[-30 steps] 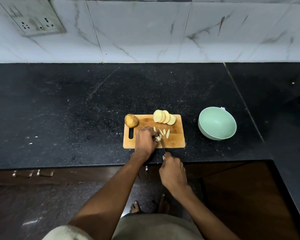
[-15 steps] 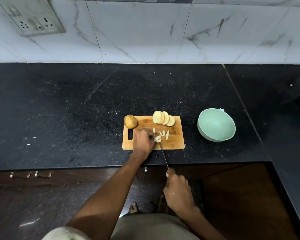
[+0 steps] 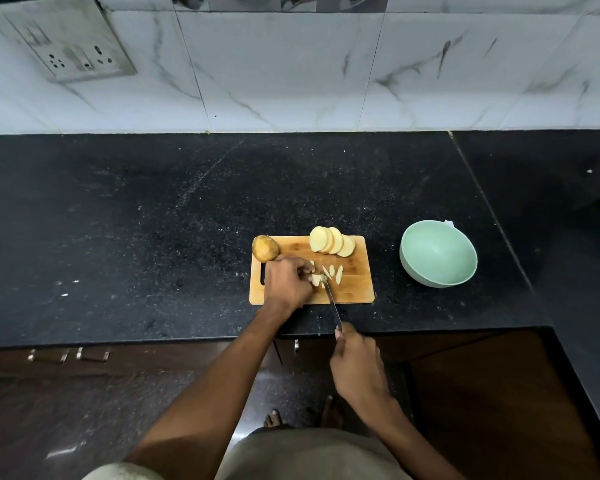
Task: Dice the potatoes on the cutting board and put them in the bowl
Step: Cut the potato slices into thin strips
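Potato slices (image 3: 331, 240): fanned on your cutting board (image 3: 357, 289).
Bowl (image 3: 438, 257): nothing visible inside.
Left hand (image 3: 286, 282): pinches a piece (image 3: 316, 279), partly hidden.
Right hand (image 3: 357, 368): grips your knife (image 3: 331, 297); handle hidden.

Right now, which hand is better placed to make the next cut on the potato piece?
Right. The right hand grips the knife, whose tip already meets the potato piece on the cutting board. The left hand is occupied pinning that piece.

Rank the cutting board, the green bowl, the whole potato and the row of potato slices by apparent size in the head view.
1. cutting board
2. green bowl
3. row of potato slices
4. whole potato
All sit at similar distance, so the order is safe.
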